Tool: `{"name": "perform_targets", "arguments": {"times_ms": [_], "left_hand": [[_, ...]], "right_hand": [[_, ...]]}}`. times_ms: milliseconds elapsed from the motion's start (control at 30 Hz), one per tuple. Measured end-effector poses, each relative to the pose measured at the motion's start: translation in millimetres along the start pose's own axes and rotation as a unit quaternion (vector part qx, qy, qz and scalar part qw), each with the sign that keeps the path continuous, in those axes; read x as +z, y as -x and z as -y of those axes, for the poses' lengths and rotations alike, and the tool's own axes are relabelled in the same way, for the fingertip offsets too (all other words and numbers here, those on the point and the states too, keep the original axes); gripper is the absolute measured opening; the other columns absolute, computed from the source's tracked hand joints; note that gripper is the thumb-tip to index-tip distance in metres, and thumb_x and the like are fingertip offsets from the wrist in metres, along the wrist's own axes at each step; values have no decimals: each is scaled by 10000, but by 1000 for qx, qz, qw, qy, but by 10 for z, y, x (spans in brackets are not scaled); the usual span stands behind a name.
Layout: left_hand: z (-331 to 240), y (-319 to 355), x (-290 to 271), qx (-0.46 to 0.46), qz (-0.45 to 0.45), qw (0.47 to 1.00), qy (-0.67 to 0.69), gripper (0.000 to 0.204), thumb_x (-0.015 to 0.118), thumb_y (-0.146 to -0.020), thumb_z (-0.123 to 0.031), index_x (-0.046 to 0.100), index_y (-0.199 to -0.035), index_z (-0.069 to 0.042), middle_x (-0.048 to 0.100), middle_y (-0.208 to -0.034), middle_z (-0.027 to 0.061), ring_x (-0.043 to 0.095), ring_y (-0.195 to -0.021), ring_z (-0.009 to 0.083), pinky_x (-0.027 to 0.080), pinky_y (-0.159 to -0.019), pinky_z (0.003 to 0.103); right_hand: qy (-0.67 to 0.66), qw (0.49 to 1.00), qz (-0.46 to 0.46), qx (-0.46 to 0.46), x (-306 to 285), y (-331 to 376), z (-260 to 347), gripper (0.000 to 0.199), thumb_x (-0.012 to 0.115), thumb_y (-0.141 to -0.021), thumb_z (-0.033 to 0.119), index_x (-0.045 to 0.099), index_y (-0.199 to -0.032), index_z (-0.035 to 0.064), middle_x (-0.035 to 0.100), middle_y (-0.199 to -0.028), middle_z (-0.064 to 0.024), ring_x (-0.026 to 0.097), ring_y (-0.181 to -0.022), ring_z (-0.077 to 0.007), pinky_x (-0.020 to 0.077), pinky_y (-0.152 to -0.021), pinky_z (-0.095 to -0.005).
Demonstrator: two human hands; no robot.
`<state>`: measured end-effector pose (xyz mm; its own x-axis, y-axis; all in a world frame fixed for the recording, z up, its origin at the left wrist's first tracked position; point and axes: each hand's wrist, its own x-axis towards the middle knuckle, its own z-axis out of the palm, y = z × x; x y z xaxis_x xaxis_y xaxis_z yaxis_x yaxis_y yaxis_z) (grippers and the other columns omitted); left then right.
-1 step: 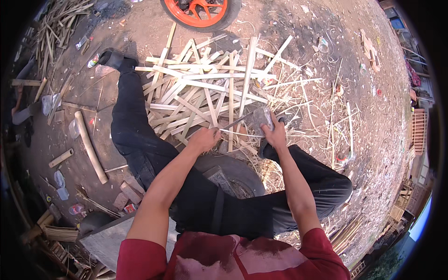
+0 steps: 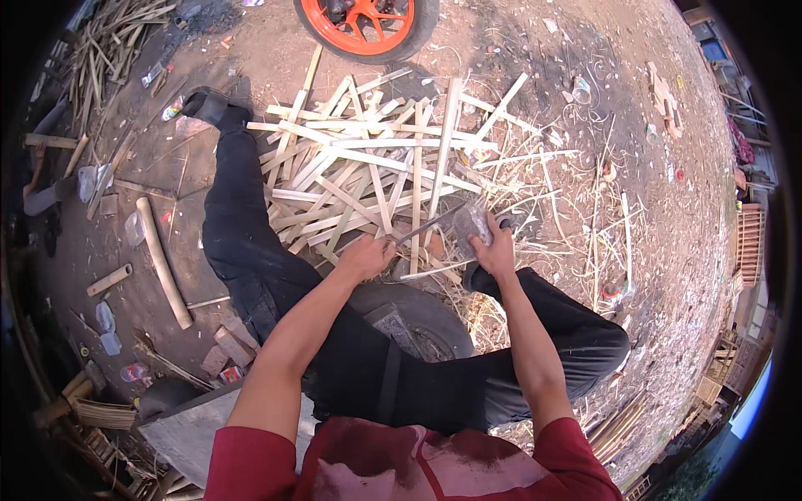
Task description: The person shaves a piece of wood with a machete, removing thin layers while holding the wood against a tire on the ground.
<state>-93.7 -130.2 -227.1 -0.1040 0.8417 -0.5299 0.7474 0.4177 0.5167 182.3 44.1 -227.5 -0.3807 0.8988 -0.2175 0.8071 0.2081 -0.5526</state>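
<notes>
In front of my lap, my left hand [image 2: 368, 257] is closed around the near end of a thin dark blade [image 2: 428, 225], which slants up and away to the right. My right hand [image 2: 496, 249] grips a rough grey block [image 2: 470, 225], thumb on its near side and fingers partly hidden behind it. The blade's far end reaches the block's left edge; whether they touch I cannot tell. Just below them, a thin pale bamboo strip [image 2: 434, 270] lies at a slant near my right foot. Beyond my hands spreads a heap of split bamboo strips [image 2: 359, 154].
A dark tyre [image 2: 418, 313] lies below my hands, between my legs. An orange-rimmed wheel [image 2: 359, 25] stands at the far edge. To the left are a bamboo pole [image 2: 165, 263], bricks [image 2: 232, 344] and a person's arm [image 2: 40, 184]. Curly shavings litter the right.
The pale strip that stretched between my hands now lies lower, apart from my left fist. My right hand and the block have tilted slightly. The whole view has shifted a little.
</notes>
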Motion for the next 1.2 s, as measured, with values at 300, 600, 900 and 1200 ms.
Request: {"name": "perform_targets", "arguments": {"times_ms": [300, 600, 900, 1200], "left_hand": [[-16, 147, 95, -8, 41, 999, -7, 472, 423, -1012, -441, 665, -1166, -66, 695, -963, 267, 665, -946, 473, 541, -864, 551], [-78, 136, 139, 15, 32, 999, -12, 501, 393, -1027, -442, 665, -1120, -32, 687, -982, 291, 666, -989, 455, 524, -895, 555], [-161, 211, 234, 35, 74, 997, -17, 487, 412, -1029, -418, 650, -1078, 5, 689, -950, 282, 672, -921, 467, 541, -831, 547], [-194, 351, 92, 46, 62, 996, -32, 491, 404, -1029, -413, 635, -1031, 20, 684, -934, 295, 665, -907, 479, 529, -837, 563]], "right_hand": [[15, 934, -307, -185, -1371, -393, 1160, 767, 774, -877, 317, 432, -1512, 57, 521, -1010, -173, 488, -960, -288, 427, -920, -396], [41, 997, -23, -64, 85, 33, 12, 837, 831, -748, 343, 486, -1504, 239, 489, -1000, -238, 522, -948, -384, 443, -969, -433], [-14, 929, -359, -92, -1299, -244, 859, 709, 766, -887, 322, 469, -1504, 137, 530, -1149, -226, 471, -990, -283, 419, -928, -399], [79, 991, 65, 92, 108, 700, -202, 854, 819, -700, 287, 505, -1484, 164, 546, -1100, -306, 562, -1109, -465, 447, -1007, -459]]}}
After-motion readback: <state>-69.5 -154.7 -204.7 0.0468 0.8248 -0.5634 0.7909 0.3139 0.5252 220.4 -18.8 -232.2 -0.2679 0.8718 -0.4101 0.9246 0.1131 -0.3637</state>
